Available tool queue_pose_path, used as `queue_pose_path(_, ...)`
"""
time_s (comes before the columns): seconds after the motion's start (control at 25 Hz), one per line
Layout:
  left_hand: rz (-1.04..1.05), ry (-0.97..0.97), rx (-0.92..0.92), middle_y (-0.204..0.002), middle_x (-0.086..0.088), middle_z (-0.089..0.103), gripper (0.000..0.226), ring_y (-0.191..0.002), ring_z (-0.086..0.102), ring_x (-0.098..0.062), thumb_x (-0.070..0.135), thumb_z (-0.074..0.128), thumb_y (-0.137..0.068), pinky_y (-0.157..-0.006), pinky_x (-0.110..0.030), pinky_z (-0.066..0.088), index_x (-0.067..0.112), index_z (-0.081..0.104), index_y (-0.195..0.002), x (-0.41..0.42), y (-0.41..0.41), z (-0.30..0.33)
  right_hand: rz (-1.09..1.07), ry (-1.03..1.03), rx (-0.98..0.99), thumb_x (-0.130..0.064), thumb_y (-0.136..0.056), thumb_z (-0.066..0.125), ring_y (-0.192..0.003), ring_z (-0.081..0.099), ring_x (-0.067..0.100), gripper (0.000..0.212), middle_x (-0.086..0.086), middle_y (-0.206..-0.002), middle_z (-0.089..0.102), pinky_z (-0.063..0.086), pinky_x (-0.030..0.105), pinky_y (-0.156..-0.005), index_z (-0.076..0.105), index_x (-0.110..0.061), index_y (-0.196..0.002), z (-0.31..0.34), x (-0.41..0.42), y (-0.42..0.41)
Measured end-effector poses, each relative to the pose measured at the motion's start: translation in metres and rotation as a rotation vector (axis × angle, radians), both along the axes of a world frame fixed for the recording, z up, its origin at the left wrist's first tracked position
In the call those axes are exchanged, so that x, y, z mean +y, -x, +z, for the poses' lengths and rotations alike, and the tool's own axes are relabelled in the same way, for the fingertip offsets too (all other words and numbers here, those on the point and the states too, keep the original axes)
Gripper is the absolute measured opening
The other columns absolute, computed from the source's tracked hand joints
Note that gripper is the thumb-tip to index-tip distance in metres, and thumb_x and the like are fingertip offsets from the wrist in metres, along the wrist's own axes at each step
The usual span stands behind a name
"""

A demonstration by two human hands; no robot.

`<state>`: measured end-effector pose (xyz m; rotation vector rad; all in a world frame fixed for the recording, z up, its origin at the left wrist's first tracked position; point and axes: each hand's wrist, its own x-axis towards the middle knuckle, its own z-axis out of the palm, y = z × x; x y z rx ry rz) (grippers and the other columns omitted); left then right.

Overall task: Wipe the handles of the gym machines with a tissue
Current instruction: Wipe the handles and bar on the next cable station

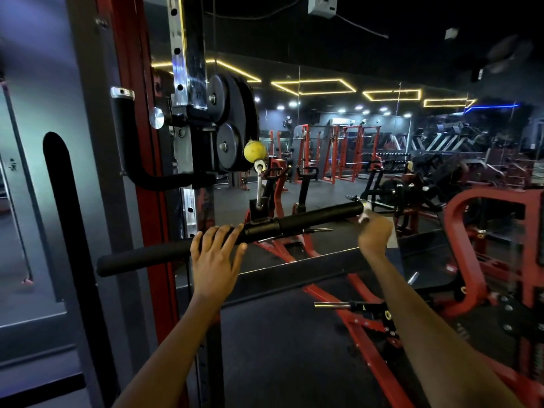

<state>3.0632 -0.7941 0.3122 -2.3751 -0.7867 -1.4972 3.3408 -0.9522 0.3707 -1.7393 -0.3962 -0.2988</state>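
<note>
handle bar, a long black padded bar, hangs across the middle of the view from a metal clip, tilted so its left end sits lower than its right end. left of it stands a red and grey upright post of the cable machine, with a black curved grip fixed to it. on the same post, a drilled steel rail carries black pulley wheels. a yellow ball sits on the cable just under the wheels and just above the clip.

the left hand lies over the bar a little left of its middle, fingers spread and laid across the top of the padding, the thumb out to the right. whether the fingers wrap round beneath cannot be told.

further right, the right hand is at the bar's right end, its fingers curled. something pale shows at the fingertips by the shiny end cap, and a pale patch shows behind the hand; this looks like the tissue, but the hand is blurred and the grip cannot be told for sure.

below and right of the arms a red machine frame stands on the dark floor. a mirror wall behind the bar shows red racks and yellow ceiling lights.
</note>
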Motion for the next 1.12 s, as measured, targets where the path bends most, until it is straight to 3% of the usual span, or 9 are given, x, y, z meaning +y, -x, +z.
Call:
queue_pose_path(0.08, 0.014, 0.018, 0.015, -0.123, -0.004, 0.059, 0.057, -0.121, 0.042, -0.023, 0.05, 0.019, -0.101, -0.109, -0.045, 0.019, 0.018, 0.056, -0.132, -0.002, -0.001, -0.002, 0.196, -0.333, 0.422, -0.004, -0.095, 0.044, -0.091, 0.06, 0.024, 0.015, 0.016, -0.094, 0.06, 0.046, 0.023, -0.069, 0.058, -0.001, -0.102, 0.01, 0.001, -0.001)
queue_pose_path(0.2, 0.04, 0.045, 0.032, -0.123, -0.005, 0.059, 0.062, -0.117, 0.042, -0.026, 0.054, 0.013, -0.101, -0.104, -0.047, 0.022, 0.02, 0.054, -0.133, -0.004, -0.004, -0.006, 0.424, -0.7, 0.722, 0.007, -0.092, 0.045, -0.084, 0.061, 0.019, 0.014, 0.011, -0.091, 0.06, 0.052, 0.028, -0.083, 0.053, -0.003, -0.087, 0.021, 0.017, 0.037)
queue_pose_path(0.32, 0.055, 0.072, 0.042, -0.124, -0.006, 0.058, 0.062, -0.116, 0.041, -0.027, 0.055, 0.011, -0.1, -0.098, -0.051, 0.029, 0.021, 0.049, -0.136, -0.004, -0.004, -0.012, 0.478, -0.552, 0.594, 0.009, -0.087, 0.049, -0.08, 0.059, 0.025, 0.02, 0.02, -0.094, 0.058, 0.055, 0.032, -0.079, 0.06, -0.006, -0.082, 0.016, 0.01, 0.044)
queue_pose_path(0.44, 0.055, 0.082, 0.051, -0.126, -0.006, 0.056, 0.062, -0.117, 0.04, -0.027, 0.056, 0.009, -0.1, -0.098, -0.053, 0.028, 0.023, 0.045, -0.138, -0.004, -0.005, -0.012, 0.561, -0.652, 0.543, -0.012, -0.075, 0.049, -0.109, 0.053, 0.04, 0.029, 0.018, -0.108, 0.053, 0.044, 0.05, -0.098, 0.072, -0.029, -0.072, 0.02, 0.004, -0.017)
queue_pose_path(0.56, 0.044, 0.083, 0.052, -0.125, -0.005, 0.057, 0.063, -0.118, 0.041, -0.026, 0.056, 0.01, -0.1, -0.101, -0.051, 0.022, 0.023, 0.046, -0.138, -0.006, -0.01, -0.013, 0.311, -0.81, 0.494, -0.005, -0.092, 0.047, -0.101, 0.057, 0.023, 0.027, 0.006, -0.102, 0.057, 0.049, 0.031, -0.083, 0.063, -0.012, -0.112, 0.033, -0.013, 0.01)
queue_pose_path(0.68, 0.033, 0.089, 0.053, -0.126, -0.005, 0.056, 0.063, -0.121, 0.042, -0.026, 0.056, 0.012, -0.1, -0.103, -0.05, 0.018, 0.021, 0.048, -0.139, -0.007, -0.016, -0.014, 0.396, -0.646, 0.525, 0.007, -0.089, 0.053, -0.086, 0.062, 0.016, 0.017, 0.009, -0.102, 0.062, 0.05, 0.025, -0.087, 0.062, -0.002, -0.101, 0.026, 0.004, 0.033)
queue_pose_path(0.8, 0.034, 0.069, 0.053, -0.126, -0.006, 0.056, 0.064, -0.122, 0.043, -0.027, 0.055, 0.012, -0.1, -0.104, -0.05, 0.018, 0.019, 0.049, -0.137, -0.008, -0.019, -0.012, 0.387, -0.631, 0.563, 0.005, -0.093, 0.043, -0.107, 0.06, 0.032, 0.022, 0.022, -0.126, 0.054, 0.05, 0.034, -0.091, 0.054, 0.004, -0.113, 0.039, -0.014, 0.02)
queue_pose_path(0.96, 0.029, 0.062, 0.053, -0.124, -0.005, 0.058, 0.063, -0.119, 0.043, -0.025, 0.055, 0.014, -0.1, -0.103, -0.049, 0.018, 0.02, 0.052, -0.135, -0.008, -0.02, -0.009, 0.38, -0.531, 0.522, 0.001, -0.096, 0.035, -0.089, 0.06, 0.024, 0.03, 0.02, -0.134, 0.047, 0.053, 0.026, -0.072, 0.039, -0.018, -0.074, 0.044, -0.012, 0.023)
queue_pose_path(1.12, 0.017, 0.072, 0.012, -0.125, -0.004, 0.057, 0.057, -0.12, 0.042, -0.024, 0.054, 0.021, -0.099, -0.102, -0.049, 0.019, 0.021, 0.051, -0.135, -0.006, -0.019, -0.015, 0.558, -0.514, 0.681, 0.013, -0.086, 0.051, -0.092, 0.065, 0.028, 0.019, 0.02, -0.117, 0.059, 0.054, 0.027, -0.069, 0.054, 0.0, -0.1, 0.025, 0.026, 0.058)
